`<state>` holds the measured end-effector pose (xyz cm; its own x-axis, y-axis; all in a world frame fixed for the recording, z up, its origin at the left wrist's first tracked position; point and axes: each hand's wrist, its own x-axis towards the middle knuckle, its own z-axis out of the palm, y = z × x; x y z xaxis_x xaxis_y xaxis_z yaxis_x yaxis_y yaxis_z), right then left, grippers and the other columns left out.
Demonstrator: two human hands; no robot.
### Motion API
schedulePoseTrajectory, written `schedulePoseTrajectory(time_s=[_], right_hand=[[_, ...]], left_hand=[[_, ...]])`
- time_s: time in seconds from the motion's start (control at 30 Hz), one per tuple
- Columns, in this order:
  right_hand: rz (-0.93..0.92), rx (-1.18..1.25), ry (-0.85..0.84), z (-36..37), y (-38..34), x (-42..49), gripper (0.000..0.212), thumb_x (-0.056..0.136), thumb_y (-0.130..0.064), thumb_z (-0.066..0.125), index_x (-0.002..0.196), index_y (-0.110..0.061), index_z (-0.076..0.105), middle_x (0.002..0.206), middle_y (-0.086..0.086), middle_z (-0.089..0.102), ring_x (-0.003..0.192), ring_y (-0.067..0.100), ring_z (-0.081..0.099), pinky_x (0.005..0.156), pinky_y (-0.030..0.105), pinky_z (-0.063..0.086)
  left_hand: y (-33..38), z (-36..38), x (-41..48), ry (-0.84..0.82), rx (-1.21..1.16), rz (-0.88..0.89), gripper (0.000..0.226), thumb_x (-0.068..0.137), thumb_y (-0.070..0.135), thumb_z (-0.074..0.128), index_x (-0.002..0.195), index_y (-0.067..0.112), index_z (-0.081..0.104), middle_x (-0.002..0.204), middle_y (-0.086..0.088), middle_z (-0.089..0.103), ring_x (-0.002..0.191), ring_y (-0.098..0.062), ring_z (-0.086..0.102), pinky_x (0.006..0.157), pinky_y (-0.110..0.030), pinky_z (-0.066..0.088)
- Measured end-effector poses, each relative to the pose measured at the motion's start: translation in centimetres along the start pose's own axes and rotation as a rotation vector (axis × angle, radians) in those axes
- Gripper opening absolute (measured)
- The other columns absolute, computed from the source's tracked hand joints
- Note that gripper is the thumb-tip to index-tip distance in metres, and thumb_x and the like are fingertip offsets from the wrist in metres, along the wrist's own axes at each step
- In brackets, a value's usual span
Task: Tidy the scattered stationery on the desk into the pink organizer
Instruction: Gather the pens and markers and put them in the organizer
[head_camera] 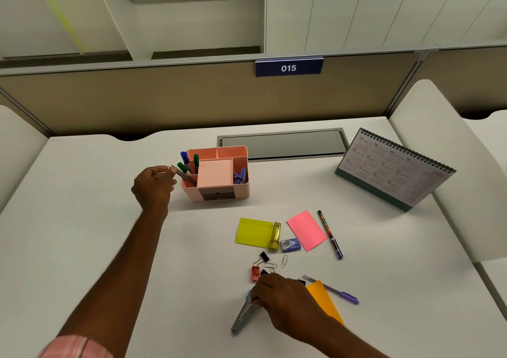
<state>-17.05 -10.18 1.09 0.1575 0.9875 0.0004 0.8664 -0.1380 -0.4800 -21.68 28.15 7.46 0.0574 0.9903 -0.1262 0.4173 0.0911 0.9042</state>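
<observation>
The pink organizer stands mid-desk holding blue and green markers and a purple stapler. My left hand pinches the top ends of thin dark pencils whose tips sit in the organizer's front left slot. My right hand grips grey pens lying on the desk near the front. Scattered around are a yellow note pad, a yellow lighter, a staple box, a pink note pad, an orange note pad, a patterned pen, a purple pen, a red clip, and paper clips.
A desk calendar stands at the back right. A grey cable hatch lies behind the organizer. A partition with a "015" sign closes the back. The white desk stretches out on the left.
</observation>
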Motion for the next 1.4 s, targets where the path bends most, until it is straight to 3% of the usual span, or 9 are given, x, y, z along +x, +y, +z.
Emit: schedulePoseTrajectory(time_s=[0.17, 0.27, 0.37, 0.47, 0.67, 0.87, 1.13, 1.23, 1.4], right_hand=[[0.265, 0.307, 0.08, -0.2, 0.0, -0.1, 0.01, 0.101, -0.037, 0.054, 0.109, -0.036, 0.06, 0.106, -0.015, 0.064, 0.096, 0.005, 0.059, 0.081, 0.031, 0.052], [0.394, 0.456, 0.153, -0.1, 0.4, -0.2, 0.008, 0.102, -0.037, 0.055, 0.106, -0.036, 0.061, 0.1, -0.018, 0.068, 0.092, 0.007, 0.063, 0.08, 0.033, 0.053], [0.466, 0.567, 0.215, -0.4, 0.6, 0.0, 0.006, 0.102, -0.029, 0.06, 0.101, -0.034, 0.063, 0.095, -0.018, 0.07, 0.09, 0.01, 0.065, 0.079, 0.038, 0.054], [0.506, 0.63, 0.259, -1.1, 0.6, 0.0, 0.007, 0.1, -0.024, 0.064, 0.097, -0.031, 0.066, 0.092, -0.016, 0.072, 0.088, 0.012, 0.067, 0.078, 0.041, 0.056], [0.519, 0.685, 0.33, -2.0, 0.2, 0.0, 0.009, 0.096, -0.021, 0.07, 0.092, -0.029, 0.071, 0.087, -0.013, 0.074, 0.081, 0.015, 0.068, 0.074, 0.038, 0.055], [0.536, 0.677, 0.317, -2.3, -0.4, -0.5, 0.008, 0.094, -0.022, 0.074, 0.092, -0.029, 0.074, 0.087, -0.015, 0.074, 0.079, 0.011, 0.066, 0.071, 0.021, 0.051], [0.6, 0.675, 0.317, -2.2, -1.2, -1.0, 0.016, 0.092, -0.029, 0.075, 0.105, -0.037, 0.071, 0.096, -0.022, 0.071, 0.068, 0.007, 0.06, 0.065, 0.018, 0.05], [0.65, 0.684, 0.338, -2.1, -0.5, -1.3, 0.022, 0.092, -0.028, 0.075, 0.108, -0.041, 0.067, 0.097, -0.021, 0.071, 0.061, 0.006, 0.056, 0.063, 0.02, 0.051], [0.661, 0.659, 0.277, -1.9, 0.4, -2.2, 0.019, 0.094, -0.031, 0.071, 0.108, -0.044, 0.067, 0.099, -0.021, 0.07, 0.06, 0.009, 0.058, 0.065, 0.031, 0.055]], left_hand=[[-0.5, -0.9, -0.6, -0.029, 0.003, -0.024, 0.046, 0.085, 0.035, 0.085, 0.121, 0.009, 0.072, 0.105, -0.013, 0.079, 0.085, -0.027, 0.078, 0.083, -0.048, 0.066], [-1.4, -1.9, -3.5, -0.05, 0.022, 0.038, 0.034, 0.085, 0.036, 0.082, 0.115, 0.02, 0.076, 0.1, -0.004, 0.08, 0.088, -0.022, 0.077, 0.083, -0.046, 0.065], [-2.5, -2.6, -10.2, -0.246, -0.02, 0.063, 0.009, 0.092, 0.02, 0.076, 0.101, 0.021, 0.078, 0.083, -0.002, 0.079, 0.076, -0.022, 0.075, 0.071, -0.036, 0.063], [-4.0, -2.6, -17.2, -0.551, -0.06, -0.016, 0.008, 0.093, 0.013, 0.076, 0.097, 0.018, 0.081, 0.081, -0.007, 0.079, 0.068, -0.021, 0.072, 0.062, -0.033, 0.056], [-6.2, -2.1, -24.9, -0.817, -0.045, -0.105, 0.013, 0.091, 0.016, 0.078, 0.103, 0.02, 0.083, 0.087, -0.005, 0.082, 0.078, -0.024, 0.078, 0.073, -0.04, 0.065], [-7.1, -2.5, -26.2, -0.725, -0.05, -0.109, 0.012, 0.092, 0.02, 0.078, 0.104, 0.018, 0.082, 0.087, 0.0, 0.082, 0.079, -0.023, 0.08, 0.082, -0.043, 0.066], [-6.8, -4.0, -24.6, -0.602, -0.126, -0.111, 0.006, 0.091, 0.013, 0.078, 0.093, 0.015, 0.084, 0.082, -0.008, 0.081, 0.079, -0.029, 0.079, 0.082, -0.046, 0.066], [-5.4, -5.0, -21.6, -0.487, -0.247, -0.095, 0.006, 0.09, 0.007, 0.079, 0.092, 0.01, 0.084, 0.083, -0.017, 0.079, 0.081, -0.039, 0.077, 0.085, -0.047, 0.063], [-2.5, -6.9, -14.9, -0.244, -0.313, 0.029, 0.008, 0.09, 0.012, 0.08, 0.097, 0.007, 0.082, 0.083, -0.016, 0.079, 0.075, -0.025, 0.076, 0.084, -0.041, 0.064]])
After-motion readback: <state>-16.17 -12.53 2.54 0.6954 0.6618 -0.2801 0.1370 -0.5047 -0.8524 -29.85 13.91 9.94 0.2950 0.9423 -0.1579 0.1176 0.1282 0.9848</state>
